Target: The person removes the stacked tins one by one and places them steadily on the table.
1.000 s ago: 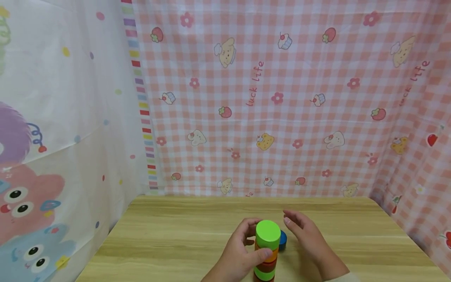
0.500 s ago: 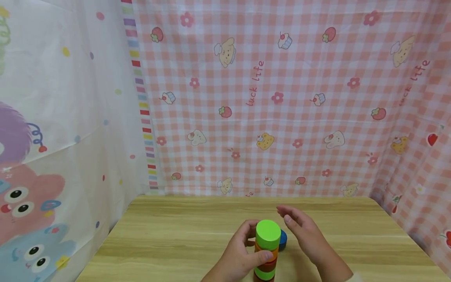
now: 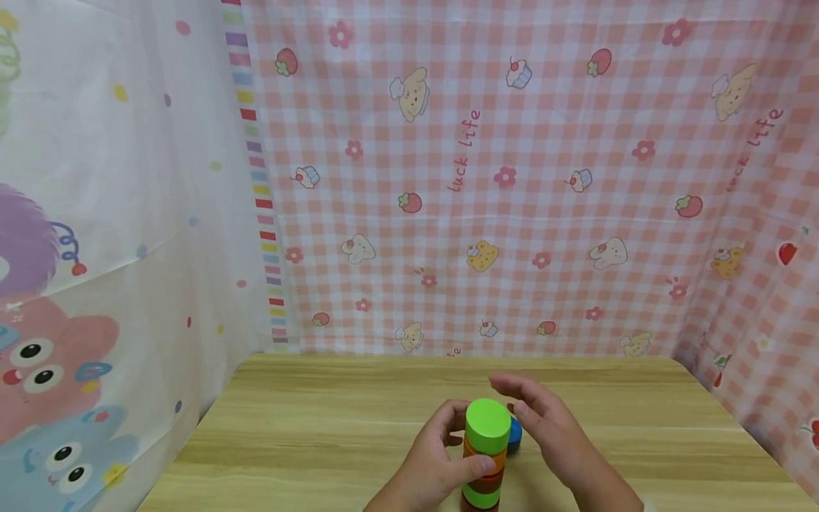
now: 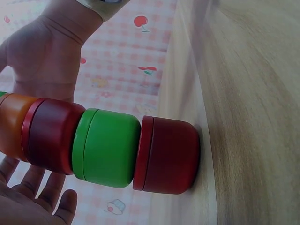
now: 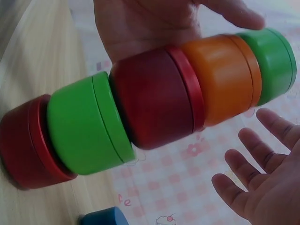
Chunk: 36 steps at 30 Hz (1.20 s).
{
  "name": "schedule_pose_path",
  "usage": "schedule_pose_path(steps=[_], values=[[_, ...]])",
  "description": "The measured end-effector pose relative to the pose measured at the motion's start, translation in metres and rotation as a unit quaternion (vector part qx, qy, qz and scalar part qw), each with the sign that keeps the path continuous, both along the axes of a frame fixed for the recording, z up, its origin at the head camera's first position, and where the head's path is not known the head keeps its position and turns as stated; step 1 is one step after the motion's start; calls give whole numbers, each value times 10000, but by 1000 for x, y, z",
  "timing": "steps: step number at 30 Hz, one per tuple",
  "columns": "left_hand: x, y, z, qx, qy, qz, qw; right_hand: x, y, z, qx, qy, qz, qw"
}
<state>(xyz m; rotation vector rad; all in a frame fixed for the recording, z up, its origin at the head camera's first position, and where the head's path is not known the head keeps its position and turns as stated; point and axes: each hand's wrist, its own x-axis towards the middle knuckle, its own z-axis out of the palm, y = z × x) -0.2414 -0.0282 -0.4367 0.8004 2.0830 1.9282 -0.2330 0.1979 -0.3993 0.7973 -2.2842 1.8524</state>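
Observation:
A tower of stacked round lidded jars stands upright at the table's front. Its top jar (image 3: 488,424) is light green, and an orange jar (image 5: 222,77) sits beneath it. Lower down come a dark red jar (image 5: 157,98), a green jar (image 4: 107,147) and another dark red jar (image 4: 168,154) at the base. My left hand (image 3: 431,459) cups loosely around the tower's left side, its thumb in front of the orange jar; whether it touches is unclear. My right hand (image 3: 553,434) is held apart on the right with nothing in it, fingers extended past the tower.
A blue jar (image 3: 514,436) stands on the table just behind and right of the tower, partly hidden by it. The wooden table (image 3: 307,427) reaches back to a pink checked cloth (image 3: 409,178); a white printed cloth (image 3: 141,213) hangs on the left.
My right hand has moved slightly left, its fingertips now behind the tower's top. The left hand and the stacked jars have stayed in place.

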Motion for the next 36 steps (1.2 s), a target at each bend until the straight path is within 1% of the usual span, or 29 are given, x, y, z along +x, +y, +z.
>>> schedule_pose_path(steps=[3, 9, 12, 15, 19, 23, 26, 32, 36], values=[[0, 0, 0, -15, -1, 17, 10000, 2, -1, 1, -7, 37, 227, 9997], [0, 1, -1, -31, 22, 14, 10000, 4, -4, 1, -369, -102, 816, 9959], [0, 1, -2, -47, -14, -28, 10000, 4, -5, 1, -383, -23, 1049, 9937], [-1, 2, -2, -70, -98, -71, 9999, 5, -8, 1, -168, 284, 1010, 9943], [-2, 2, -3, -87, -212, -109, 9997, 5, -11, 2, 147, 610, 775, 9950], [-2, 1, -3, -111, -285, -141, 9994, 4, -10, 1, 337, 521, 638, 9960], [-1, 2, -2, -143, -343, -114, 9992, 4, -10, 2, 488, 356, 533, 9967], [3, 3, 1, -195, -559, -35, 9982, 4, -11, 1, 595, 154, 427, 9972], [3, 3, 0, -169, -511, -35, 9985, 3, -12, 0, 580, 97, 400, 9975]])
